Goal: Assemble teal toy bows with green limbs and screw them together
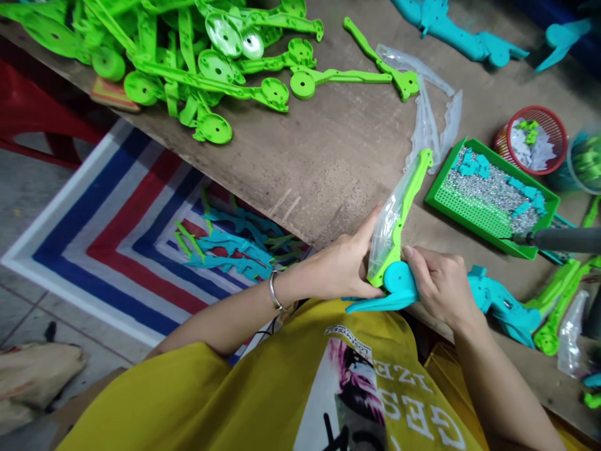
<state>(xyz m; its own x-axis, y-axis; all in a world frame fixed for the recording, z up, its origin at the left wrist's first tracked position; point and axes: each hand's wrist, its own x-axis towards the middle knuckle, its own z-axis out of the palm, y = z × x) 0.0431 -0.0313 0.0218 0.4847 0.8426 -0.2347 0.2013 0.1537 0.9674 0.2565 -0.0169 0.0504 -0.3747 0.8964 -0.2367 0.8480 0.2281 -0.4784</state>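
My left hand [345, 263], a silver bangle at its wrist, is closed around the lower end of a bright green plastic arm [408, 197] with a clear plastic blade [387, 219] along its side. My right hand [444, 285] grips a teal plastic body [502, 307], its thumb close to the green arm. The arm's lower end meets the teal body's round disc [398, 277], though my left fingers partly hide how they join. Beyond the arm, loose clear blades [425, 128] lie on the table near another green arm [369, 53].
A heap of green parts [188, 62] covers the table's far left. To the right are a green basket [488, 225] with small metal and teal pieces, a red basket [504, 141] and a dark rod-shaped tool [568, 240]. A striped sack [113, 250] holding teal-green pieces is below the edge.
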